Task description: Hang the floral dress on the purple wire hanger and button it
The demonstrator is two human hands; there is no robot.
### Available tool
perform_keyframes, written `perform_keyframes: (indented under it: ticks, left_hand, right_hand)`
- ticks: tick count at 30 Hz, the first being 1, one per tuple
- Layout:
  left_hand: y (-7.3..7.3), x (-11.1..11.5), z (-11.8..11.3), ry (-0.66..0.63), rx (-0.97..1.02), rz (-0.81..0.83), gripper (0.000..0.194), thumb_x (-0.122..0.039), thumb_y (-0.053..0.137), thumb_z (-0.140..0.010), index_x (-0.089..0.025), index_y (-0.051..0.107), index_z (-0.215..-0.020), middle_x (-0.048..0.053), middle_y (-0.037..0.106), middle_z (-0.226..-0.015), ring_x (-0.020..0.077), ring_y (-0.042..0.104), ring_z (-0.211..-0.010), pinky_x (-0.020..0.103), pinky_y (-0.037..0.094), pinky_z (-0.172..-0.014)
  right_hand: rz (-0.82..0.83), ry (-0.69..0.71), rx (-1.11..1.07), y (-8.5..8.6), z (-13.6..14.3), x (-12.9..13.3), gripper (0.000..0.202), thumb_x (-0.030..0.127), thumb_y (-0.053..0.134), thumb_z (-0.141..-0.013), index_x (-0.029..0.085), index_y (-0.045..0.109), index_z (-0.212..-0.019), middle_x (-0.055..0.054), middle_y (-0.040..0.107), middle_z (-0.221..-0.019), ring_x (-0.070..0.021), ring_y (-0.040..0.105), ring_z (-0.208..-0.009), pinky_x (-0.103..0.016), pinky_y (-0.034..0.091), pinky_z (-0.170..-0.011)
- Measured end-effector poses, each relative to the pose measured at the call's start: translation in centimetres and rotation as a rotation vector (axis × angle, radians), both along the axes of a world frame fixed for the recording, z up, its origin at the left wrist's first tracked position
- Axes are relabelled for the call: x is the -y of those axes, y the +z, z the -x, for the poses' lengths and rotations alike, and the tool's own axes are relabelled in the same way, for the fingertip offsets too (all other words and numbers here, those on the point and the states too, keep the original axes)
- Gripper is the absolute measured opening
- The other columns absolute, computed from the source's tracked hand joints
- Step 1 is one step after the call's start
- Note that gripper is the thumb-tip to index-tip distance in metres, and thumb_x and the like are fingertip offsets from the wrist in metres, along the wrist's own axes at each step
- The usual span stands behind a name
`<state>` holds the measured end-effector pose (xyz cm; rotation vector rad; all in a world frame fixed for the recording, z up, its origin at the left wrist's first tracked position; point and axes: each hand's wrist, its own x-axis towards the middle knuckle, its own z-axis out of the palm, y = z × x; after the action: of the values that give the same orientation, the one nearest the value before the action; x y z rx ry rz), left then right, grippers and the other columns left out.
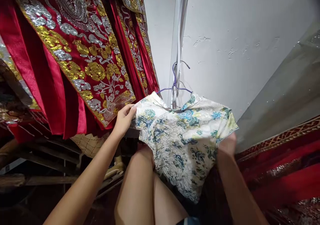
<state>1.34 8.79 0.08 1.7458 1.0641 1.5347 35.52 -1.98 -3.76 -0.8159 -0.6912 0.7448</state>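
A white short-sleeved blouse [178,141] with blue and green flowers hangs in front of me on a purple wire hanger [174,84]. It has a stand-up collar and a slanted front edge. My left hand [125,120] pinches the sleeve on the left between thumb and fingers. At the other sleeve is my right hand [228,143], blurred and partly behind the cloth, so its fingers are hidden. The blouse's lower part hangs down in front of my knees.
Red satin garments [95,51] with gold and silver embroidery hang at the left. Behind the hanger stands a white wall [220,34] with a vertical white strip. Plastic sheeting [282,94] and red cloth [295,178] are on the right. Wooden poles [37,180] lie low left.
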Motion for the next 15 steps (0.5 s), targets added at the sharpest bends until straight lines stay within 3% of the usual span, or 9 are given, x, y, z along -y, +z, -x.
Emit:
perform_keyframes:
  ticks: [2,4,6,9,11,13,15]
  left_hand:
    - [-0.5,0.3,-0.4,0.003,0.097,0.02,0.038,-0.049,0.07,-0.079,-0.014,0.07,-0.094,0.003,0.066,-0.082,0.0156,0.054,-0.071,0.025,0.041,-0.066]
    - [0.1,0.6,-1.0,-0.037,0.126,0.033,0.037,-0.047,0.073,-0.076,-0.015,0.07,-0.093,0.003,0.065,-0.081,0.0147,0.053,-0.069,0.025,0.04,-0.063]
    - [1.4,0.9,-1.4,-0.091,0.121,0.046,0.036,-0.047,0.074,-0.076,-0.015,0.069,-0.093,0.003,0.065,-0.081,0.0146,0.053,-0.069,0.024,0.039,-0.062]
    - [2.9,1.2,-1.8,-0.127,0.074,0.032,0.036,-0.048,0.072,-0.079,-0.015,0.068,-0.092,0.002,0.063,-0.077,0.0146,0.052,-0.068,0.024,0.038,-0.061]
    - [3.2,1.2,-2.1,-0.112,0.015,-0.024,0.033,-0.046,0.072,-0.08,-0.015,0.068,-0.089,0.001,0.062,-0.077,0.0146,0.052,-0.07,0.024,0.038,-0.063]
    - [2.6,1.3,-2.5,-0.054,0.029,-0.065,0.033,-0.047,0.073,-0.079,-0.016,0.064,-0.077,0.0,0.058,-0.072,0.0137,0.049,-0.067,0.024,0.037,-0.062]
    - [1.7,1.5,-3.2,0.016,0.187,-0.051,0.043,-0.055,0.072,-0.079,-0.018,0.054,-0.064,-0.003,0.048,-0.063,0.0124,0.042,-0.061,0.024,0.033,-0.058]
  right_hand:
    - [-0.065,0.01,-0.124,1.9,-0.9,-0.2,0.034,0.049,0.051,-0.097,0.023,0.071,-0.107,-0.006,0.073,-0.105,-0.0246,0.068,-0.104,-0.042,0.059,-0.086]
    - [-0.159,0.076,-0.199,4.5,-1.5,-0.8,0.024,0.04,0.057,-0.095,0.022,0.073,-0.098,-0.005,0.075,-0.097,-0.023,0.07,-0.101,-0.039,0.059,-0.089]
    - [-0.255,0.169,-0.174,7.6,-1.6,-1.7,0.02,0.034,0.058,-0.095,0.021,0.073,-0.097,-0.004,0.075,-0.098,-0.0211,0.069,-0.105,-0.036,0.057,-0.093]
    - [-0.351,0.257,-0.036,11.2,-0.3,-2.8,0.025,0.039,0.053,-0.097,0.024,0.072,-0.1,-0.003,0.073,-0.11,-0.0204,0.065,-0.117,-0.037,0.055,-0.096]
    - [-0.36,0.303,0.077,12.2,1.3,-2.4,0.028,0.045,0.054,-0.095,0.025,0.072,-0.102,-0.004,0.073,-0.111,-0.0225,0.065,-0.117,-0.041,0.055,-0.094]
    - [-0.341,0.423,0.221,12.0,3.0,-0.9,0.035,0.055,0.058,-0.091,0.024,0.074,-0.099,-0.006,0.076,-0.099,-0.0257,0.069,-0.108,-0.044,0.057,-0.088]
    - [-0.314,0.732,0.469,11.2,4.3,1.3,0.047,0.065,0.059,-0.087,0.023,0.077,-0.094,-0.007,0.077,-0.088,-0.0283,0.072,-0.099,-0.042,0.059,-0.081]
